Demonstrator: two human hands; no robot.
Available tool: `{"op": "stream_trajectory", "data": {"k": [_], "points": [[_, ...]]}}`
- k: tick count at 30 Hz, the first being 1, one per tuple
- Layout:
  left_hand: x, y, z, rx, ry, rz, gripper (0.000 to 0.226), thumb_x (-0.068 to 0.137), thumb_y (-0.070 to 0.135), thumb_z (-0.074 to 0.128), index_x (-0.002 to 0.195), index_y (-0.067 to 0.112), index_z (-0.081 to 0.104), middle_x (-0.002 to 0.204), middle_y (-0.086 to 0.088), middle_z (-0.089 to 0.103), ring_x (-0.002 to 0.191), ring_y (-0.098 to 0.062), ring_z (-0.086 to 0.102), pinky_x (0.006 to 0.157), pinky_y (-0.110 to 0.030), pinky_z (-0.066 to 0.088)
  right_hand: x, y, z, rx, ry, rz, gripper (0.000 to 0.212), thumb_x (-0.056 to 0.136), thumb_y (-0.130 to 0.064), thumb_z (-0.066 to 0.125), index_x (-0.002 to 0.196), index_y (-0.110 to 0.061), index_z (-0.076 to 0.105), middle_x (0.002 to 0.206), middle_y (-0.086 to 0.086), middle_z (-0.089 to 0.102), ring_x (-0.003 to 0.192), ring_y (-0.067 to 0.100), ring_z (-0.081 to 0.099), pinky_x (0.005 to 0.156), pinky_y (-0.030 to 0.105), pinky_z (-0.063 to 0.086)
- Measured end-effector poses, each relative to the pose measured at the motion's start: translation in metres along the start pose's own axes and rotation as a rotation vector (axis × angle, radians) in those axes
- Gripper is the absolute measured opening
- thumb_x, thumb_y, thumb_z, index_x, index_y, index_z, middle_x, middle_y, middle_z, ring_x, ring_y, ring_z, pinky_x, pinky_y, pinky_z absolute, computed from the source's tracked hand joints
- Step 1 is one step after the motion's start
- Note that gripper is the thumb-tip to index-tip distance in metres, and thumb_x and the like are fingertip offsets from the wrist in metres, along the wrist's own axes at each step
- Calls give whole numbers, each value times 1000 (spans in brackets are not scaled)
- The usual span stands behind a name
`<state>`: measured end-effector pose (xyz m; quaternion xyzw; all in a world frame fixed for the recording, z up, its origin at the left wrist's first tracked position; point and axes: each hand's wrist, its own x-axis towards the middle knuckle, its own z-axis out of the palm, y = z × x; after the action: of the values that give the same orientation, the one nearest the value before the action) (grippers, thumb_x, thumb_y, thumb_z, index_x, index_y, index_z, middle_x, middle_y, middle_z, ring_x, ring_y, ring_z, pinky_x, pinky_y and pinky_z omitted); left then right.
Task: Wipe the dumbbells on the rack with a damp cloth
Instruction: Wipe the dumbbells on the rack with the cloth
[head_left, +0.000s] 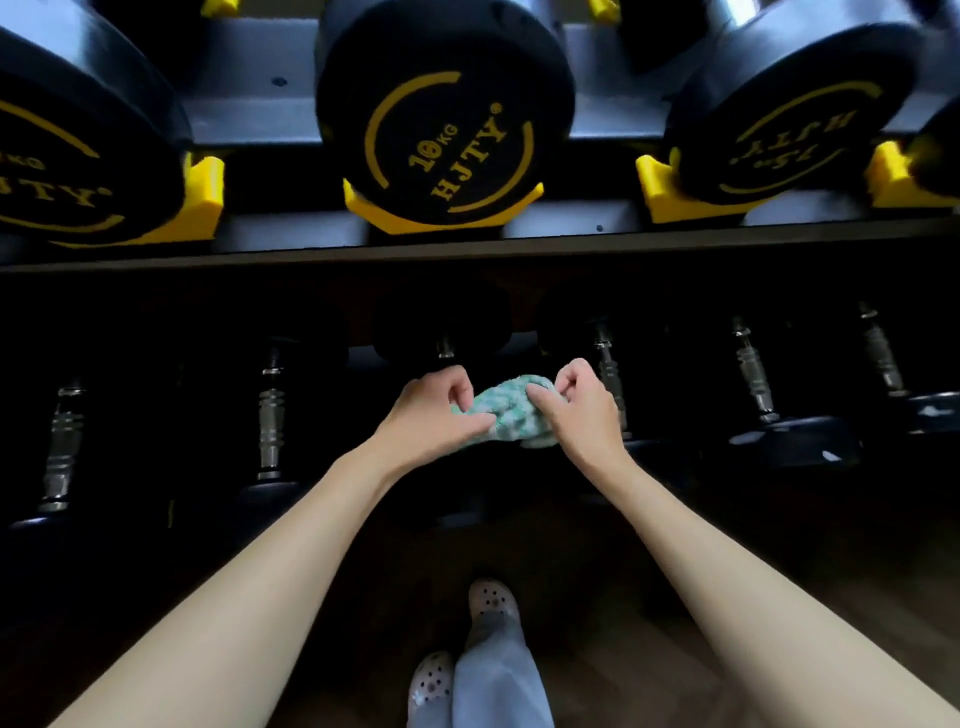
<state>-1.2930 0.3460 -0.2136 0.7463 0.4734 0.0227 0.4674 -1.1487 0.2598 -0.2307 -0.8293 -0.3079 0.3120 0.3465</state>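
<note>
- Dim gym corner, wooden floor (675, 623) underfoot, seen close up against a two-tier dumbbell rack (519, 249).
- On the upper tier: black 10 kg dumbbell (447, 114) dead centre in a yellow cradle (363, 208), round end face turned toward the camera. Flanked by a larger dumbbell on each side, both blurred.
- On the lower tier, in deep shadow: a row of smaller dumbbells, knurled chrome grips running front to back, away from the body.
- Out in front of that lower row: green-and-white cloth (511, 415), bunched into a wad rather than spread flat.
- Left hand (431, 410) pinching the cloth's left end, fingers curled over and thumb underneath. Right hand (582, 410) pinching the right end in the same way.
- Held by both hands at once; apparently touching no dumbbell, though hard to be sure in the dark.
- Nearest targets: centre grip (445, 348) just beyond the left hand, and right-hand grip (605, 369) just beyond the right hand, partly hidden behind it. About equal reach for either hand; cannot tell which is meant.
- Judged step: regathering the cloth between wipes.
- Next move, as a guess: wrapping the cloth round a grip and drawing it along the long axis, forward and back, not sideways.
- 10 kg dumbbell well above and beyond both hands, so an upward reach if chosen instead.
</note>
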Motion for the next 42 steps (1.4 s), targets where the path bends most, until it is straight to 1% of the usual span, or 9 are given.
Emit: {"op": "stream_trajectory", "data": {"k": [5,8,14,19,26,30,34,37,42], "points": [[-15,31,40,137,52,205,25,80,22,63,68,21,41,64,8,44,61,-12,43,58,-26,35,-54,36,-17,95,29,78,23,86,-22,59,77,-18,39,59,-4,44,55,13,43,54,33,39],[-9,43,72,193,83,266,13,87,14,55,83,19,44,86,4,45,77,-18,50,70,-34,41,-66,66,-28,119,74,110,23,87,-21,60,80,-16,39,62,-5,44,54,9,41,51,22,36],[1,49,150,-5,159,231,18,90,-6,43,87,12,41,90,3,33,74,-12,40,64,-18,36,-59,104,-39,155,-212,261,14,85,-17,59,83,-20,45,74,1,58,61,12,51,59,30,45],[3,31,188,-121,358,53,35,74,-23,33,87,9,40,96,-5,36,80,-14,39,66,-10,34,-57,128,-35,126,-400,206,20,82,-10,63,74,-17,46,83,4,60,66,14,59,64,29,50],[12,31,215,-376,776,-183,24,86,-9,40,97,12,38,101,-5,40,75,-2,41,68,-5,34,-49,147,-46,286,-584,210,22,85,-4,62,76,-16,45,73,10,63,60,13,64,62,21,55],[20,23,231,-599,622,-459,12,96,16,40,103,9,48,93,-8,49,74,-13,47,59,-21,37,-51,151,-52,304,-517,119,24,82,0,61,72,-15,46,69,15,61,69,22,65,73,35,58],[39,10,247,-748,299,-690,63,73,66,33,114,19,46,91,-9,54,77,-20,53,61,-31,42,-45,157,-67,371,-345,115,19,77,3,61,71,-11,49,69,15,60,64,21,58,70,37,54],[43,8,258,-786,286,-690,59,86,55,31,127,14,39,90,-8,52,81,-21,52,67,-32,43,-40,166,-77,275,-302,73,23,78,-4,65,68,-19,50,67,-1,55,61,9,50,63,28,49],[46,3,281,-1252,408,-817,37,98,42,30,71,18,39,64,1,33,53,-11,34,42,-20,35,-48,179,-74,120,-316,-73,16,81,-12,69,76,-19,55,73,-16,45,63,0,41,58,10,35]]}}
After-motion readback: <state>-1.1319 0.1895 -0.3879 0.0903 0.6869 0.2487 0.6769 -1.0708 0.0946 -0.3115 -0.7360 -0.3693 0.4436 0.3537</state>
